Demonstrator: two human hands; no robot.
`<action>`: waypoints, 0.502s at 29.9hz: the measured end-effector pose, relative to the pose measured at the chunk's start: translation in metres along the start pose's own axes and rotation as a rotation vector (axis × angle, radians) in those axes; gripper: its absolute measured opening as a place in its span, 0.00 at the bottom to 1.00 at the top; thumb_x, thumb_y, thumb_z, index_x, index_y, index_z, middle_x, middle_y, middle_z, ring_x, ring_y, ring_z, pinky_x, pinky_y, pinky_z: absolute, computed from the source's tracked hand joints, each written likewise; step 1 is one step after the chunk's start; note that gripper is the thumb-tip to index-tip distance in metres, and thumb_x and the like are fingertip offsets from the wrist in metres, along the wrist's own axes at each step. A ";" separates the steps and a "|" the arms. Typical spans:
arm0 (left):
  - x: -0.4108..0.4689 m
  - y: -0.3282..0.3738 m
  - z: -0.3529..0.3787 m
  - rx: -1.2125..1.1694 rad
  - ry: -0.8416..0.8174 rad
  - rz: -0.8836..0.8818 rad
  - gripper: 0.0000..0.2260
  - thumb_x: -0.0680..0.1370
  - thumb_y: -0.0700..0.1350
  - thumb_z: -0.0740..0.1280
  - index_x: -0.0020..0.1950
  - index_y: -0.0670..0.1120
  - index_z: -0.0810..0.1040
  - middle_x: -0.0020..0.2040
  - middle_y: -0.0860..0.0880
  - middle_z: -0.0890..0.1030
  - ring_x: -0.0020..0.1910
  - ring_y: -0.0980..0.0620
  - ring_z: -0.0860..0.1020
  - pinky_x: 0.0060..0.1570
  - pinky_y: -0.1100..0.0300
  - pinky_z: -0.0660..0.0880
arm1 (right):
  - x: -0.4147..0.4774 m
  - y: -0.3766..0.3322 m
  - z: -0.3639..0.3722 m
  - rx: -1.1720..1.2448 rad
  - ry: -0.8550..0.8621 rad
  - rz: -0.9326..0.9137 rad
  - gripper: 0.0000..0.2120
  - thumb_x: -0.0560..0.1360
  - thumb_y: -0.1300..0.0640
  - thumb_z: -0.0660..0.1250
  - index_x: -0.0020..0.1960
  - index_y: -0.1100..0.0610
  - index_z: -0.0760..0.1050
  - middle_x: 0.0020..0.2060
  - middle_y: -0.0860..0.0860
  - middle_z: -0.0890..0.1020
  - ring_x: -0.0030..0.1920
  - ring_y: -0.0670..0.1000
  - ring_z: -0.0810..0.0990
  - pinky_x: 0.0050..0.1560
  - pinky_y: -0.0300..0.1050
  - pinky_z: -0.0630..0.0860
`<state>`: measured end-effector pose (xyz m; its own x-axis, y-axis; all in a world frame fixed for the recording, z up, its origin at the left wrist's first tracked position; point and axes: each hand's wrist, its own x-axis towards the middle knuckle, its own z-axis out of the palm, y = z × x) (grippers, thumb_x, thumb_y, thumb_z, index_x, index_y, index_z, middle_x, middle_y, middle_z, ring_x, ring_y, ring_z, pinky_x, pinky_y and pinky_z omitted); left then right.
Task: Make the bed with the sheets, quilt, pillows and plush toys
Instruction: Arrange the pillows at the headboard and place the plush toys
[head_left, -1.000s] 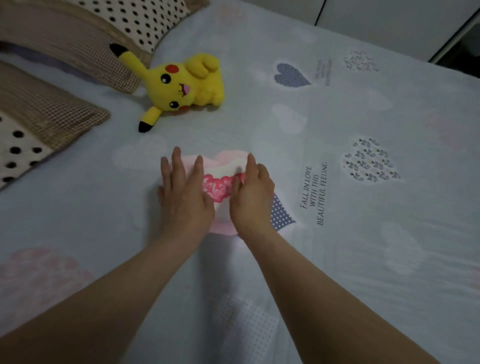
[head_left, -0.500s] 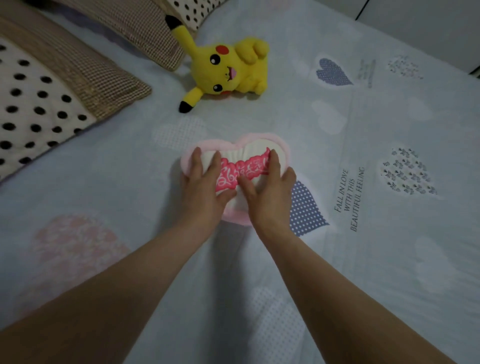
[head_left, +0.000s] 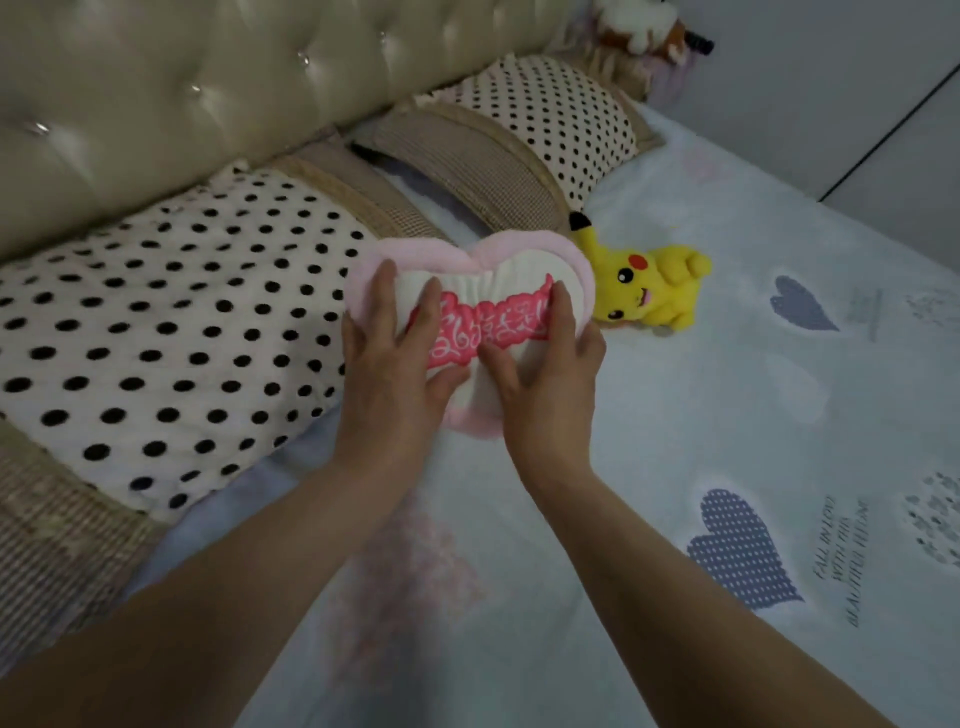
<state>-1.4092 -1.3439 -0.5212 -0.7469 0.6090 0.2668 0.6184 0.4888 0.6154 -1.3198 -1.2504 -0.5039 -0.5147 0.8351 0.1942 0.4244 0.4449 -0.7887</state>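
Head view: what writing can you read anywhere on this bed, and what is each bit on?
"FALL IN LOVE WITH THIS BEAUTIFUL FEELING": grey print on the pale blue heart-patterned bed sheet, soft but legible.
Small grey print beside the far dark blue printed heart: too blurred to read.
White curly script on the pink heart-shaped plush cushion: not readable.

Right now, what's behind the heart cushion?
Behind the heart cushion: yellow plush toy peeking out right, near polka-dot pillow left, far pillow beyond. Hidden: part of the plush's head, the near pillow's corner, the sheet between.
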 end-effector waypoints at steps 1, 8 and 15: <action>0.008 -0.011 -0.017 -0.004 0.012 -0.005 0.32 0.76 0.49 0.70 0.78 0.51 0.60 0.80 0.47 0.47 0.75 0.35 0.52 0.70 0.44 0.60 | 0.003 -0.018 0.012 -0.006 -0.003 -0.028 0.35 0.76 0.49 0.69 0.78 0.46 0.54 0.71 0.54 0.60 0.64 0.48 0.69 0.53 0.32 0.63; 0.054 -0.078 -0.117 -0.011 0.134 -0.056 0.31 0.76 0.49 0.71 0.77 0.51 0.63 0.80 0.46 0.49 0.75 0.36 0.52 0.72 0.48 0.56 | 0.025 -0.126 0.084 -0.003 -0.099 -0.135 0.36 0.76 0.46 0.68 0.78 0.44 0.53 0.73 0.56 0.58 0.70 0.55 0.67 0.65 0.46 0.68; 0.076 -0.094 -0.145 -0.059 0.132 -0.173 0.33 0.77 0.54 0.68 0.78 0.54 0.58 0.80 0.50 0.46 0.76 0.39 0.47 0.71 0.45 0.59 | 0.052 -0.164 0.109 -0.083 -0.195 -0.155 0.38 0.75 0.45 0.69 0.78 0.44 0.52 0.72 0.55 0.59 0.68 0.55 0.68 0.61 0.45 0.69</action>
<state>-1.5596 -1.4344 -0.4510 -0.8687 0.4304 0.2454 0.4654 0.5393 0.7018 -1.4978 -1.3150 -0.4279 -0.7089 0.6801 0.1867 0.3845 0.5946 -0.7061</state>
